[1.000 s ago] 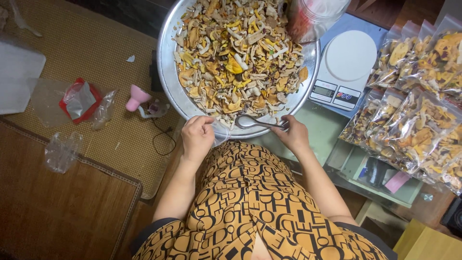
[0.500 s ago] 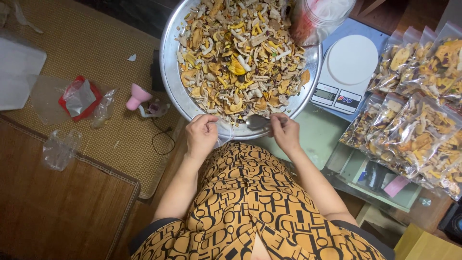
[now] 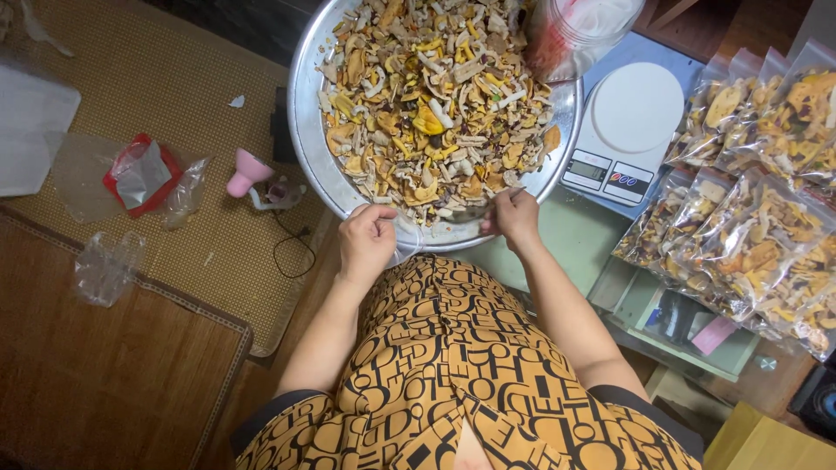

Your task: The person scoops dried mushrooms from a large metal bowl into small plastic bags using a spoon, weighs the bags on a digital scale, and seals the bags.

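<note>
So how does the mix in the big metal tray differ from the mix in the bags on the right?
The mix in the round metal tray lies loose and open in one wide heap; the mix in the clear bags is portioned into small packs. The heap is a single mass, while the bags are many, overlapping in rows. Both show the same yellow, tan and white dried pieces.

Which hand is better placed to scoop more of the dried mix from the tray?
Probably the right hand: it holds a metal scoop at the near rim of the round metal tray. The left hand is closed on a clear bag at the rim.
</note>
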